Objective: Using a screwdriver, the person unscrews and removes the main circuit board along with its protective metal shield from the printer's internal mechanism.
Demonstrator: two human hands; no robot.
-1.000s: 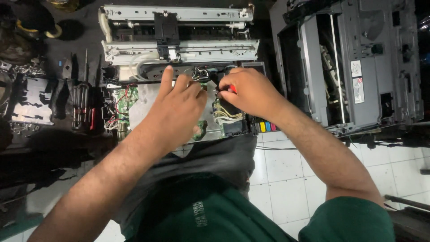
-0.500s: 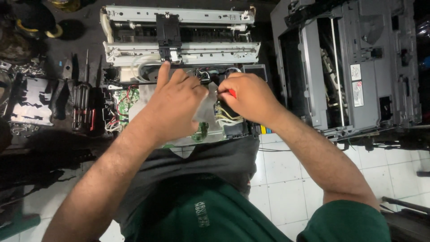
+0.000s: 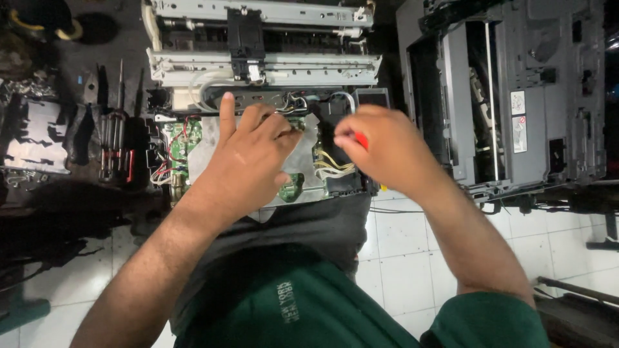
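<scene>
A red-handled tool (image 3: 361,139) is gripped by the right hand (image 3: 387,151); the left hand (image 3: 248,154) is spread flat on the printer (image 3: 258,71). Two white labels (image 3: 518,122) are seen at 3 o'clock.

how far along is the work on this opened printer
Done: the printer chassis lies stripped of its cover, green circuit board and wiring exposed. In hand: the right hand grips a red-handled tool over the yellow wires, while the left hand rests on the metal shield plate. Left: the grey housing sits apart, so nothing looks reassembled.
</scene>
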